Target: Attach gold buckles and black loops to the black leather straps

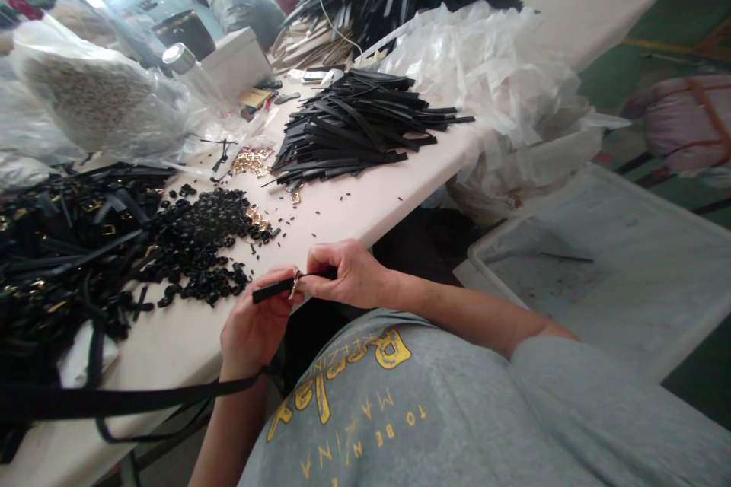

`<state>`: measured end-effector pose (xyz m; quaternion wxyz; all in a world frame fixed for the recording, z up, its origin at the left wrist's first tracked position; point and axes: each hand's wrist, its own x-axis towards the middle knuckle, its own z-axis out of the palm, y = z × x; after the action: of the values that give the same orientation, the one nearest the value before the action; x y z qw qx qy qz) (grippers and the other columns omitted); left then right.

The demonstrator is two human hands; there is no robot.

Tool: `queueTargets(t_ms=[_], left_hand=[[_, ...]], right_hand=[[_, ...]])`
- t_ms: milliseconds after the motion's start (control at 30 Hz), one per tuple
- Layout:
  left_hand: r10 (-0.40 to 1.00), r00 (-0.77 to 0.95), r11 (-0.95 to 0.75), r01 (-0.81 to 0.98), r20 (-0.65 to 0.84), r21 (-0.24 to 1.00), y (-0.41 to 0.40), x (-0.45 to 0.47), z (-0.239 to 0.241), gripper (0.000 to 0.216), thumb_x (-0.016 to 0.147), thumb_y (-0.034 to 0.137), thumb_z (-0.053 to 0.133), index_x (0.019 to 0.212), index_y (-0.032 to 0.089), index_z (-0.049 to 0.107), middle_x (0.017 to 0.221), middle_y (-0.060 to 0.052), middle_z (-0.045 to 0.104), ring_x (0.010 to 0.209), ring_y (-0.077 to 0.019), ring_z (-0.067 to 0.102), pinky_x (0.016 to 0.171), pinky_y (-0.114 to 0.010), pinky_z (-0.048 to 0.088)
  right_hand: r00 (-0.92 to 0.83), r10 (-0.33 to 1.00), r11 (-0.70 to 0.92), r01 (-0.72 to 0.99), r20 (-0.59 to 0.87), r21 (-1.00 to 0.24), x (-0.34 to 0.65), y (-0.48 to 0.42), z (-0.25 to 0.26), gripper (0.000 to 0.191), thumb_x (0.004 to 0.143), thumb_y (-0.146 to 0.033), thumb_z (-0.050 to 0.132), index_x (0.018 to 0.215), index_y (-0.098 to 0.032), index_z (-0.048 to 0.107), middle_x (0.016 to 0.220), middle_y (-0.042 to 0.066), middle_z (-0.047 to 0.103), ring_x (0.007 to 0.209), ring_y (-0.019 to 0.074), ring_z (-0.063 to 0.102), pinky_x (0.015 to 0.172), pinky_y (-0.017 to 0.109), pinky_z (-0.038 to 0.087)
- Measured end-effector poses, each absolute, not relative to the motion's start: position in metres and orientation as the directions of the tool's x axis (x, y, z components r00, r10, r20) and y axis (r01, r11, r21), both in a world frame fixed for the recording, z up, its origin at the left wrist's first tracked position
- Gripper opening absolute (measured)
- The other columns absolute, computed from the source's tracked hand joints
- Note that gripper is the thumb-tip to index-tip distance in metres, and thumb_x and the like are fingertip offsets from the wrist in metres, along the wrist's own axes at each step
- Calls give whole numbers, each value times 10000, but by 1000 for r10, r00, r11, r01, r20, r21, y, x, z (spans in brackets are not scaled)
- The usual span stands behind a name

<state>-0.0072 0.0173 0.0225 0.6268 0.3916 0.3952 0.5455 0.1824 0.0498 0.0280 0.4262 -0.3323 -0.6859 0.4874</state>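
Observation:
In the head view, my left hand (256,329) is closed round a black strap (272,291) at the table's front edge. A small gold buckle (295,285) sits on this strap, between my two hands. My right hand (349,275) pinches the strap just right of the buckle, its fingertips close to those of my left hand. On the table in front lies a heap of small black loops (214,224), with loose gold buckles (252,161) behind it. A pile of black strips (354,125) lies farther back.
Buckled black straps (62,243) are heaped at the left, and one long strap (142,402) runs past my left wrist. Plastic bags (480,61) lie at the table's right edge. A white bin (617,259) stands at the right. A clear bottle (191,68) stands behind.

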Motion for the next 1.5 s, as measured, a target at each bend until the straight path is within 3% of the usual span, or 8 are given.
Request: queueTargets(t_ms=[133,500,733,900,1033,1200,1367,1500], left_hand=[[999,9,48,-342,-48,939,16,-3,18,137,757,370,766,764,236,788,902,-45,728,782,-159,670,647,-236,571],[980,-31,188,-161,-195,969,27,-10,25,270,600,278,891,837,215,779,660,10,689,538,-78,606,555,-162,510],[990,-29,139,184,-136,973,27,-18,26,237,709,329,807,882,176,751,682,-15,712,573,-127,643,586,-224,527],[985,-42,168,113,-165,979,33,-13,20,166,709,293,768,752,177,658,609,3,673,542,-131,629,560,-229,509],[977,-51,200,-144,-209,969,38,-8,12,170,661,257,740,711,183,595,631,7,667,532,-108,607,564,-220,498],[966,-56,225,-295,-252,929,39,0,10,182,631,261,763,693,175,615,638,11,648,518,-88,570,530,-205,482],[951,-60,267,-342,-304,901,37,5,8,214,643,279,821,744,165,671,759,-24,722,616,-107,630,554,-190,490],[947,-51,286,-311,-316,906,35,5,8,216,636,282,839,731,159,688,720,-15,713,564,-90,607,536,-180,481]], right_hand=[[-429,855,333,23,292,-943,182,50,26,225,835,-276,634,668,-160,537,602,-55,482,555,72,412,535,203,311],[-582,777,435,221,240,-873,191,64,21,176,908,-273,629,786,-149,610,663,-28,567,608,93,483,585,218,313],[-668,708,629,449,229,-634,194,83,29,179,950,-291,606,832,-171,666,764,21,675,658,121,528,604,249,283],[-663,645,749,452,379,-485,187,95,27,190,978,-260,552,855,-177,671,892,57,695,775,158,571,682,274,343],[-514,676,734,416,527,-536,183,92,20,145,976,-237,548,951,-163,671,1058,90,687,937,180,594,818,291,393],[-547,794,531,410,266,-741,180,78,12,214,909,-352,661,874,-145,701,826,46,687,730,150,596,675,258,393],[-527,824,422,331,206,-844,173,71,1,299,832,-326,736,1064,-138,713,956,72,714,863,184,636,769,281,444],[-432,883,234,65,184,-970,167,70,-9,241,849,-310,696,1027,-153,735,1001,61,720,937,178,634,870,306,465]])
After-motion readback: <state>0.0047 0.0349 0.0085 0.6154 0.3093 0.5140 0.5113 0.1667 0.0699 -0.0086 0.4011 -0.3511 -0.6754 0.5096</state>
